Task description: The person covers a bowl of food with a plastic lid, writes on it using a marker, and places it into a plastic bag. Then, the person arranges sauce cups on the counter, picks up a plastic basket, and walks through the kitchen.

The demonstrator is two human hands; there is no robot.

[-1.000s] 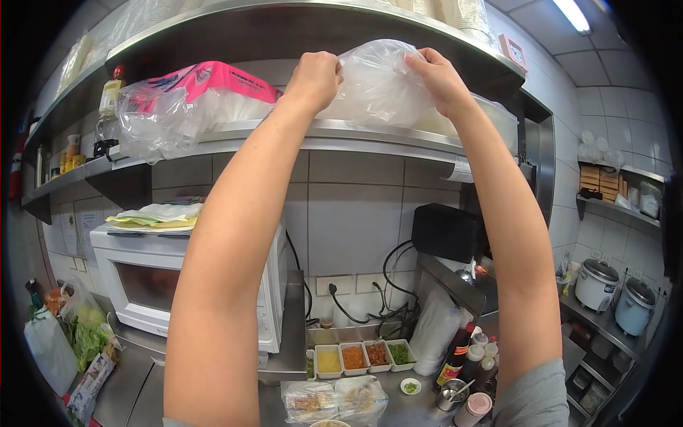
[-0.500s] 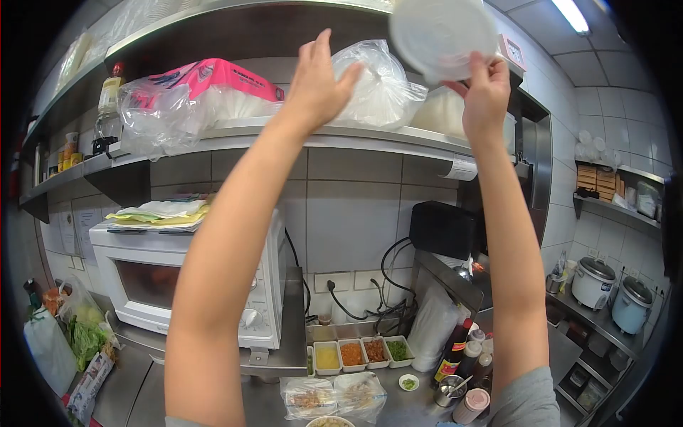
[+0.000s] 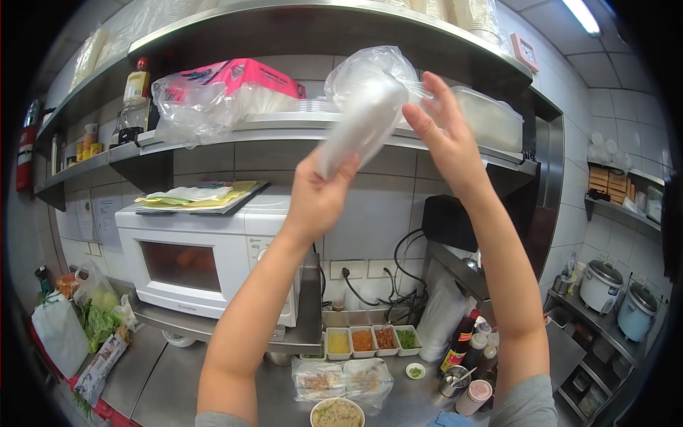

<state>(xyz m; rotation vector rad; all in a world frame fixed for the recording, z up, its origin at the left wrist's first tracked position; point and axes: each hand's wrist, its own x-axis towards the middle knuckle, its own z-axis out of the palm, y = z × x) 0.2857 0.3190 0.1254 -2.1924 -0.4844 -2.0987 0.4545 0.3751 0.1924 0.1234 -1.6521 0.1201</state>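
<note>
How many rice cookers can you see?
2. The white rice cooker is on the right side of the picture, and the pale blue rice cooker is beside it, farther right. More could be hidden, but I can't see any.

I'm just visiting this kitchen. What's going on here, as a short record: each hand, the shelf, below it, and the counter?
Left hand: the left hand grips a translucent plastic lid, blurred
Right hand: the right hand is open, close to a clear plastic bag; contact unclear
Shelf: metal shelf bearing the bag and a pink package
Below shelf: white microwave
Counter: food bowl, seasoning tubs, sauce bottle
</note>
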